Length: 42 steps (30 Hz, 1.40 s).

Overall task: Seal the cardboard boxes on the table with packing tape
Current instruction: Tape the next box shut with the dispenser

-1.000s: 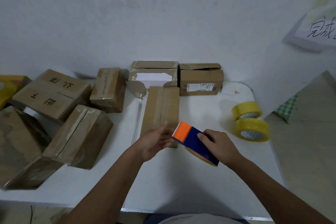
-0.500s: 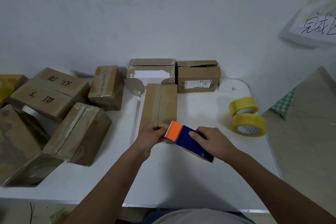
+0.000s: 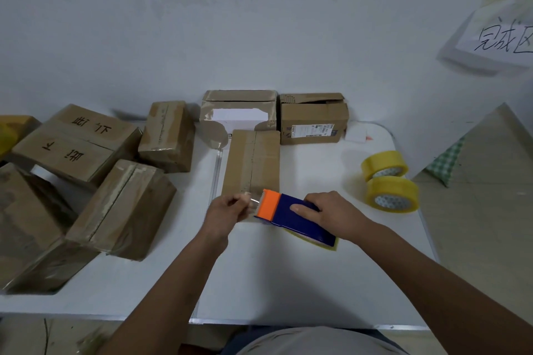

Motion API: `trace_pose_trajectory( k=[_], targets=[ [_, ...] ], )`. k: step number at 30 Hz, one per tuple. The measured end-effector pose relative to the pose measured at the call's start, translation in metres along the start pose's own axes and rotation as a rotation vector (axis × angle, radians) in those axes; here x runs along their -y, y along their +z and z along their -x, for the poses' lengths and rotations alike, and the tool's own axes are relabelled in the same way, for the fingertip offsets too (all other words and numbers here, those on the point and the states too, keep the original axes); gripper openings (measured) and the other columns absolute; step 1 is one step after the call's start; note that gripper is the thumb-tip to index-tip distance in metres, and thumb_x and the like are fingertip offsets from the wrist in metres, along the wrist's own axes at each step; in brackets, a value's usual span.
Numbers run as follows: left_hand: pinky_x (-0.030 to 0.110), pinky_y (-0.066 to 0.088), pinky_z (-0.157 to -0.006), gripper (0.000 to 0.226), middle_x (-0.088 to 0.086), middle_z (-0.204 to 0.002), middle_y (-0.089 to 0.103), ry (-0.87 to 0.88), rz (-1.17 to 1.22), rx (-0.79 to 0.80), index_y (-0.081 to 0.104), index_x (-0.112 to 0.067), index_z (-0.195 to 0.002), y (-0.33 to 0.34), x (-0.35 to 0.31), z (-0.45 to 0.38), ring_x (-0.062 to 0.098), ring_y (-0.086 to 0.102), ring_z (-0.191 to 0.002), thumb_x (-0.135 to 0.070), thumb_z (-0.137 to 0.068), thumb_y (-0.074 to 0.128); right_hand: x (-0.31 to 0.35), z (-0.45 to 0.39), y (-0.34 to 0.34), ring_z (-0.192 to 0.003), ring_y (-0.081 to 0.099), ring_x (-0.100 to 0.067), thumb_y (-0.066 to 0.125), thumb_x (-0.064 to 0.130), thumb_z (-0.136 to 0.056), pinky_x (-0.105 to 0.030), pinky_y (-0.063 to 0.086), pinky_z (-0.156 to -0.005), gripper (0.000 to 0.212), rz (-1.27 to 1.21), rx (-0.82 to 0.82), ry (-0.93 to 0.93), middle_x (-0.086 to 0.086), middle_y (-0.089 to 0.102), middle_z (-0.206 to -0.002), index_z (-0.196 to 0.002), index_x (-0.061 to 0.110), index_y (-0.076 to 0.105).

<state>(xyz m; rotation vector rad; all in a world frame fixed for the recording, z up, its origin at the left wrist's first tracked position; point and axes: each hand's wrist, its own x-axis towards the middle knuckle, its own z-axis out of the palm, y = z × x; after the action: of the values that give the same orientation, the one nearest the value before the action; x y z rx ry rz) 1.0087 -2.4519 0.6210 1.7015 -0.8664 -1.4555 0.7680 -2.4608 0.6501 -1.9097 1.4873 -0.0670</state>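
A long flat cardboard box (image 3: 251, 164) lies in the middle of the white table (image 3: 161, 282), its centre seam running away from me. My right hand (image 3: 331, 215) grips a blue tape dispenser (image 3: 294, 217) with an orange front, held at the box's near end. A yellow roll shows under the dispenser. My left hand (image 3: 226, 210) pinches the free end of the clear tape (image 3: 253, 201) just left of the dispenser's toothed blade.
Two yellow tape rolls (image 3: 389, 181) sit at the right. Two more boxes (image 3: 313, 121) stand against the back wall, and several taped boxes (image 3: 121, 207) are piled on the left. The table's right edge borders a tiled floor.
Both hands and the dispenser moved up to the box's near end. My left hand went from open fingers beside the dispenser to pinching the tape end.
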Motion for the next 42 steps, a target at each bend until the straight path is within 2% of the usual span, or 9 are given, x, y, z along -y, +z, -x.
trace_pose_trajectory(
  k=[3, 6, 10, 13, 18, 25, 31, 37, 42],
  targets=[
    [0.035, 0.052, -0.088, 0.015, 0.013, -0.083, 0.062, 0.005, 0.054, -0.108, 0.067, -0.002, -0.089, -0.031, 0.0, -0.009, 0.021, 0.057, -0.08, -0.009, -0.098, 0.057, -0.011, 0.0, -0.005, -0.072, 0.061, -0.011, 0.043, 0.057, -0.096, -0.018, 0.04, -0.058, 0.046, 0.07, 0.032, 0.016, -0.001, 0.067, -0.088, -0.097, 0.016, 0.064],
    [0.032, 0.052, -0.088, 0.018, 0.013, -0.085, 0.062, -0.019, 0.019, -0.076, 0.067, -0.001, -0.095, -0.047, 0.006, -0.012, 0.022, 0.058, -0.085, -0.012, -0.1, 0.054, -0.018, -0.004, -0.006, -0.072, 0.06, -0.009, 0.043, 0.059, -0.095, -0.018, 0.039, -0.057, 0.046, 0.095, 0.05, 0.045, 0.001, 0.065, -0.084, -0.095, 0.017, 0.063],
    [0.033, 0.053, -0.09, 0.018, 0.017, -0.096, 0.064, -0.009, 0.022, -0.118, 0.067, -0.002, -0.1, -0.043, 0.013, -0.015, 0.025, 0.06, -0.09, -0.018, -0.098, 0.059, -0.017, -0.015, -0.001, -0.069, 0.06, -0.01, 0.039, 0.066, -0.092, -0.021, 0.042, -0.057, 0.055, 0.15, -0.011, 0.065, 0.003, 0.064, -0.077, -0.087, 0.017, 0.063],
    [0.032, 0.054, -0.088, 0.017, 0.018, -0.095, 0.066, 0.034, 0.023, -0.198, 0.068, -0.003, -0.099, -0.038, 0.02, -0.018, 0.024, 0.06, -0.086, -0.019, -0.097, 0.062, -0.02, -0.018, 0.0, -0.066, 0.059, -0.009, 0.036, 0.074, -0.087, -0.024, 0.045, -0.059, 0.06, 0.158, -0.079, 0.088, 0.004, 0.063, -0.073, -0.081, 0.02, 0.062],
    [0.033, 0.053, -0.082, 0.009, 0.009, -0.077, 0.063, 0.053, 0.075, -0.262, 0.07, -0.006, -0.089, -0.032, 0.027, -0.024, 0.017, 0.054, -0.072, -0.014, -0.092, 0.068, -0.021, -0.018, 0.0, -0.067, 0.058, -0.01, 0.04, 0.073, -0.087, -0.024, 0.045, -0.059, 0.058, 0.227, -0.081, 0.101, 0.003, 0.063, -0.077, -0.089, 0.02, 0.064],
    [0.034, 0.054, -0.085, 0.012, 0.011, -0.082, 0.066, 0.081, 0.024, -0.226, 0.069, -0.004, -0.087, -0.041, 0.025, -0.04, 0.021, 0.06, -0.079, -0.015, -0.092, 0.068, -0.025, -0.018, -0.007, -0.07, 0.06, -0.012, 0.038, 0.075, -0.086, -0.029, 0.05, -0.065, 0.062, 0.216, -0.039, 0.05, 0.001, 0.065, -0.081, -0.097, 0.02, 0.065],
    [0.033, 0.055, -0.087, 0.009, 0.006, -0.077, 0.066, 0.039, 0.073, -0.305, 0.07, -0.01, -0.084, -0.057, 0.033, -0.044, 0.018, 0.061, -0.077, -0.015, -0.092, 0.069, -0.039, -0.029, -0.014, -0.067, 0.057, -0.009, 0.036, 0.077, -0.084, -0.025, 0.041, -0.056, 0.064, 0.29, -0.031, 0.049, 0.005, 0.062, -0.078, -0.093, 0.021, 0.065],
    [0.026, 0.054, -0.077, 0.009, 0.006, -0.078, 0.066, 0.008, 0.107, -0.394, 0.069, -0.009, -0.084, -0.073, 0.038, -0.051, 0.017, 0.063, -0.078, -0.015, -0.092, 0.069, -0.049, -0.035, -0.014, -0.072, 0.06, -0.012, 0.036, 0.077, -0.084, -0.031, 0.053, -0.069, 0.065, 0.276, 0.011, 0.063, 0.001, 0.067, -0.085, -0.098, 0.021, 0.066],
    [0.032, 0.054, -0.085, 0.01, 0.008, -0.083, 0.066, -0.01, 0.075, -0.323, 0.068, -0.009, -0.088, -0.072, 0.042, -0.052, 0.019, 0.062, -0.08, -0.016, -0.094, 0.066, -0.058, -0.036, -0.015, -0.069, 0.059, -0.012, 0.037, 0.078, -0.083, -0.033, 0.051, -0.067, 0.065, 0.32, 0.002, 0.077, 0.003, 0.063, -0.077, -0.091, 0.021, 0.066]
  ],
)
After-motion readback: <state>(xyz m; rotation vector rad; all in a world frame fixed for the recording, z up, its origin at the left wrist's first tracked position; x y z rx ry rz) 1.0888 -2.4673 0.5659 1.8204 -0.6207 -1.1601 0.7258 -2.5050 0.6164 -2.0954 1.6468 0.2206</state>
